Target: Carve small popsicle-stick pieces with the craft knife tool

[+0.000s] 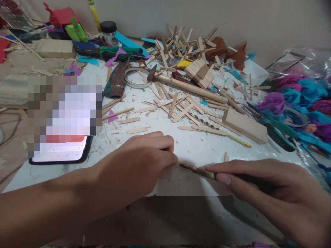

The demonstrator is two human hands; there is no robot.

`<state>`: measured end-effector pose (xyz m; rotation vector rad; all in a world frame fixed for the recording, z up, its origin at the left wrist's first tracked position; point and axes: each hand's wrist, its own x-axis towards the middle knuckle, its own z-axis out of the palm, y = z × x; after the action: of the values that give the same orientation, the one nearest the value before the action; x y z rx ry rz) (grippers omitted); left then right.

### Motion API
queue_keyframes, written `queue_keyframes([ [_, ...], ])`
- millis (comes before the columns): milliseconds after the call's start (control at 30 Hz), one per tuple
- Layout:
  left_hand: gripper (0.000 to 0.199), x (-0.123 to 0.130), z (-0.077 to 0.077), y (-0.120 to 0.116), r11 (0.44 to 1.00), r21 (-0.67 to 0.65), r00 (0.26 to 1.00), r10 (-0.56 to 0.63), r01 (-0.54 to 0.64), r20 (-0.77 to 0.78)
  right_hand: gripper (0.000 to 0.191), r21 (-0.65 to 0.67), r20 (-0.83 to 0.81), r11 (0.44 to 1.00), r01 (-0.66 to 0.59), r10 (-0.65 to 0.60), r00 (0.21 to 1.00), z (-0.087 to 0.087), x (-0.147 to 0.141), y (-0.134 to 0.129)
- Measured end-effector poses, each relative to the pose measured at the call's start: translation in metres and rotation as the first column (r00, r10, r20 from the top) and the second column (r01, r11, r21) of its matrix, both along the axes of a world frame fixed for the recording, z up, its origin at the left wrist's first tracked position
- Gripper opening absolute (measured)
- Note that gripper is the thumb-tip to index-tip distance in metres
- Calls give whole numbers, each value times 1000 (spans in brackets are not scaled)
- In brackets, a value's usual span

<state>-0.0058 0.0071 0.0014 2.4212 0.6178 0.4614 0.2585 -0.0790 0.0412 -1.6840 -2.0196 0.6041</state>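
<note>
My left hand (141, 163) rests knuckles-up on the white table (191, 144) near its front edge, fingers curled down onto something small that it hides. My right hand (261, 187) comes in from the right and grips a slim knife-like tool (198, 170), forefinger laid along it, its tip pointing at my left fingertips. Under both hands lies a flat pale board (181, 182). A short stick stub (226, 157) stands just behind the tool.
Loose craft sticks (176, 103) litter the table, with a heap at the back. A wood block (244, 125), a dotted pencil (219, 129), a hammer (181, 84), a phone (62, 151) at left and paper flowers (297, 100) at right surround the hands.
</note>
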Motion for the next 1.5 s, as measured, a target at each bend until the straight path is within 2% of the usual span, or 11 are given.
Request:
queue_keyframes([
  [100, 33, 0, -1, 1, 1000, 0, 1000, -7, 7, 10, 21, -109, -7, 992, -68, 68, 998, 5, 3, 10],
  [167, 33, -1, -3, 2, 1000, -6, 1000, -15, 15, 23, 20, -115, 16, 991, -66, 69, 998, 4, 6, 11],
  [333, 27, 0, -4, 2, 999, -31, 998, -23, 25, 58, 14, 89, 105, 994, -67, 57, 993, -11, 16, -8],
  [433, 26, -1, -4, 1, 1000, -24, 999, -15, 16, 37, 27, 171, 126, 978, -119, 98, 987, -18, 19, -18],
  [600, 28, -1, -3, 1, 1000, 1, 1000, -11, 11, 8, 53, 181, 80, 938, -295, 285, 955, -20, 21, -15],
  [733, 32, 1, -3, 2, 1000, 12, 1000, 3, -3, 0, 68, 161, 65, 924, -347, 341, 938, -22, 24, -12],
  [1000, 34, 0, 0, 1, 997, 64, 999, -33, 31, 18, 75, 142, 318, 841, -523, 462, 828, -22, 42, -14],
  [1200, 34, 1, 0, 0, 997, 74, 1000, -26, 25, 17, 71, 82, 335, 859, -505, 454, 826, -23, 41, -21],
  [1400, 35, 1, 0, -1, 994, 104, 1000, -23, 22, 16, 71, 65, 426, 829, -555, 480, 767, -27, 41, -28],
  [1500, 34, 1, 0, -2, 995, 102, 1000, -21, 20, 13, 72, 113, 387, 829, -548, 471, 793, -31, 35, -35],
])
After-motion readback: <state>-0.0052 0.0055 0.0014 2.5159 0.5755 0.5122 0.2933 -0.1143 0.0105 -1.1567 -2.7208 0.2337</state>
